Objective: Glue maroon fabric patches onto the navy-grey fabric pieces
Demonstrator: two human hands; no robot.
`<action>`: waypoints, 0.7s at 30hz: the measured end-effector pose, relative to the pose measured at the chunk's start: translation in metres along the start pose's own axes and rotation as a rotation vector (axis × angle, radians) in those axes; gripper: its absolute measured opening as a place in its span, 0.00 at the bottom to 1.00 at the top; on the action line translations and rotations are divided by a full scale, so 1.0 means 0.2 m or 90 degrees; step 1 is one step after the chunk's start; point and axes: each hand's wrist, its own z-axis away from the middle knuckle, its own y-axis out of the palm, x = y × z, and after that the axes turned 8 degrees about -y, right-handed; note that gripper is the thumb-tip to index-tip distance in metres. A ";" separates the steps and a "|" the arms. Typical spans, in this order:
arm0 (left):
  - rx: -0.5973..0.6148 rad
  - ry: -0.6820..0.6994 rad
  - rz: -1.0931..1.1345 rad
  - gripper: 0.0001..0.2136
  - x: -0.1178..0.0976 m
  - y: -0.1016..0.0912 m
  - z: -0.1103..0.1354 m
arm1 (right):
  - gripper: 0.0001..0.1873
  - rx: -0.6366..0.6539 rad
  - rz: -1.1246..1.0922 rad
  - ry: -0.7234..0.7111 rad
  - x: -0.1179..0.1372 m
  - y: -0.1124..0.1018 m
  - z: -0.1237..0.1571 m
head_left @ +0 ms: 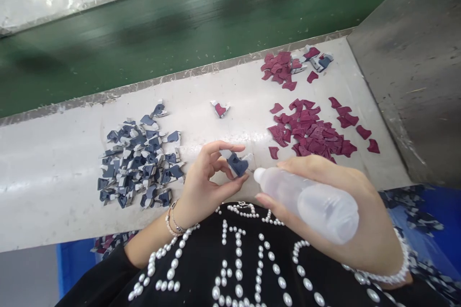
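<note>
My left hand (205,180) pinches a small navy-and-white cut piece (237,163) between thumb and fingers, just above the white bench. My right hand (345,211) is wrapped round a clear squeeze bottle (309,204), whose white nozzle (258,175) points left and nearly touches the held piece. A heap of navy-and-white pieces (139,160) lies to the left of my left hand. Maroon pieces (313,129) are spread on the bench beyond my right hand.
The white bench (54,187) runs along a green conveyor belt (162,24). A second maroon pile (281,69) with a few mixed pieces lies at the far right. One lone piece (219,109) sits mid-bench. A grey metal panel (418,72) stands at right. Blue bins holding pieces (425,216) are below.
</note>
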 end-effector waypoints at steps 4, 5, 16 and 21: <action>0.019 -0.020 0.017 0.25 -0.01 -0.01 0.00 | 0.12 -0.026 -0.023 0.038 0.00 -0.01 -0.01; 0.021 -0.025 0.025 0.24 -0.01 -0.01 0.00 | 0.12 -0.032 -0.023 0.045 -0.01 -0.01 -0.01; 0.033 -0.040 0.044 0.25 -0.01 -0.01 0.00 | 0.11 -0.035 -0.018 0.050 0.00 -0.02 -0.02; 0.044 -0.049 0.036 0.25 -0.02 -0.01 0.01 | 0.12 -0.007 -0.010 0.034 -0.01 -0.02 -0.02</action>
